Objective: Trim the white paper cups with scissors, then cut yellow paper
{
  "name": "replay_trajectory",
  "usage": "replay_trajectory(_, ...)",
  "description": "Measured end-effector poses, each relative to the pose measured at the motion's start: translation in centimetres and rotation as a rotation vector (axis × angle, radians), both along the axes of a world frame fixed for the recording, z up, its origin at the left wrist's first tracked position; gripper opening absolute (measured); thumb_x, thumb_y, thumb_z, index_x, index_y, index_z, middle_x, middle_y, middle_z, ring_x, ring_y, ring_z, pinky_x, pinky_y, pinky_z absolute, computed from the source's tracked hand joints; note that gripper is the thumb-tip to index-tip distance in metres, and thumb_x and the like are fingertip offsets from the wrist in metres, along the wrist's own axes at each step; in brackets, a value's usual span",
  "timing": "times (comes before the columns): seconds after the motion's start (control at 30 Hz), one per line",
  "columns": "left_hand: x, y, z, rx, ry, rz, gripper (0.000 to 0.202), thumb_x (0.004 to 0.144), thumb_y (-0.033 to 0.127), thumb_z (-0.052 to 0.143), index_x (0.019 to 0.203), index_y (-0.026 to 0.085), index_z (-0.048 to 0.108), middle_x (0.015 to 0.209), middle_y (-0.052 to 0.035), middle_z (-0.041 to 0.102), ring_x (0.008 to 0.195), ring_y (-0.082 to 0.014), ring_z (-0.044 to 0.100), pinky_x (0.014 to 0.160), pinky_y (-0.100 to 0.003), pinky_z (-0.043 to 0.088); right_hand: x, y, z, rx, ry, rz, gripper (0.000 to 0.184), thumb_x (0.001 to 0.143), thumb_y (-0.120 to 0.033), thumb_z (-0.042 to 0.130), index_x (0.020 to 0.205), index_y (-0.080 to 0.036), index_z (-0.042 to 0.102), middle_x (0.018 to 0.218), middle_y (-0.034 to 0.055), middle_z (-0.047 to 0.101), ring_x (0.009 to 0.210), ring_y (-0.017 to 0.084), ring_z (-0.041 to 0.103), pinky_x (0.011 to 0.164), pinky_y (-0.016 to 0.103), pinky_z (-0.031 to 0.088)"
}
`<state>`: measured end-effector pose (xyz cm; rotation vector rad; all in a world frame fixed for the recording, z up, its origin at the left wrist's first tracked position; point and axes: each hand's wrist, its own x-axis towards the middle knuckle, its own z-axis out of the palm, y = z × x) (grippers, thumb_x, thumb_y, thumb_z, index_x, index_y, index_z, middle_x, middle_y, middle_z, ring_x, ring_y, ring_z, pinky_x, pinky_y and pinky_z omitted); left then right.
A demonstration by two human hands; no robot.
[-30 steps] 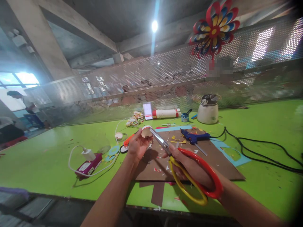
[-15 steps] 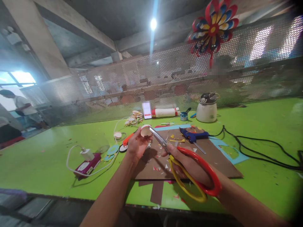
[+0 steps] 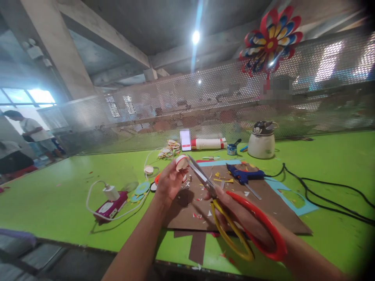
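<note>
Between the fingertips of my left hand (image 3: 169, 183) is a small round paper piece (image 3: 182, 163), cream with a red edge, held up over the brown board (image 3: 249, 210). My right hand (image 3: 234, 210) is wrapped round a pair of scissors (image 3: 202, 175) with one red and one yellow handle loop. Their blades point up and left, the tips close beside the paper piece. Whether the blades touch it I cannot tell. Small white, red and yellow paper scraps lie on the board below.
A blue glue gun (image 3: 246, 175) rests on the board, its black cord trailing right. Left stands a purple power strip (image 3: 111, 207) with a white charger (image 3: 110, 192). Behind are a phone (image 3: 185, 140), a white-and-red tube (image 3: 208, 143), a blue jar (image 3: 232, 149) and a cream container (image 3: 261, 145).
The scissor blades have drawn back from the paper piece and spread slightly apart. The paper piece has turned a little in my left fingers. The whole view has shifted slightly.
</note>
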<state>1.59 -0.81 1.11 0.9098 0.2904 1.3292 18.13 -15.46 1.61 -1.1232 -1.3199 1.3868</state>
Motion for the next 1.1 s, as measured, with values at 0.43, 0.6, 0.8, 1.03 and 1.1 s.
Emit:
replay_trajectory(0.43,-0.2,-1.4,0.8,0.178,0.17,0.006,0.043,0.069,0.022,0.074,0.111,0.021,0.066,0.108,-0.0087,0.069,0.097,-0.0223,0.062,0.09,-0.037,0.045,-0.2,0.1,0.0,0.44,-0.626,-0.148,0.036,0.09,-0.051,0.039,0.089,-0.021,0.059,0.065,0.0029,0.064,0.057,0.019,0.056,0.052,0.027,0.037)
replay_trajectory(0.6,0.0,-1.6,0.9,0.225,0.169,0.063,0.047,0.064,0.018,0.078,0.11,0.02,0.067,0.114,-0.0107,0.067,0.104,-0.0253,0.06,0.091,-0.037,0.044,-0.2,-0.1,0.0,0.427,-0.673,-0.177,0.033,0.088,-0.05,0.044,0.092,-0.021,0.059,0.062,0.001,0.062,0.053,0.018,0.054,0.051,0.026,0.036)
replay_trajectory(0.8,0.0,-1.7,1.2,0.334,0.196,0.1,0.045,0.065,0.015,0.076,0.109,0.02,0.068,0.118,-0.0118,0.065,0.11,-0.0263,0.057,0.093,-0.037,0.044,0.1,-0.1,-0.5,0.468,-0.716,-0.194,0.035,0.09,-0.05,0.043,0.104,-0.022,0.06,0.071,0.0027,0.067,0.06,0.019,0.059,0.056,0.027,0.042)
replay_trajectory(1.03,0.0,-2.2,1.7,0.343,0.186,0.133,0.045,0.062,0.012,0.078,0.106,0.018,0.07,0.117,-0.012,0.065,0.113,-0.0278,0.056,0.092,-0.035,0.045,0.2,-0.1,-1.5,0.594,-0.838,-0.298,0.038,0.089,-0.048,0.046,0.111,-0.02,0.061,0.098,0.0119,0.07,0.085,0.027,0.064,0.074,0.039,0.048)
replay_trajectory(1.1,0.0,-2.3,1.9,0.337,0.182,0.139,0.046,0.06,0.012,0.079,0.105,0.017,0.071,0.117,-0.0122,0.065,0.114,-0.0284,0.055,0.091,-0.034,0.046,0.2,-0.2,-1.7,0.619,-0.884,-0.347,0.04,0.088,-0.047,0.047,0.114,-0.018,0.06,0.101,0.0139,0.069,0.087,0.029,0.063,0.075,0.042,0.049)
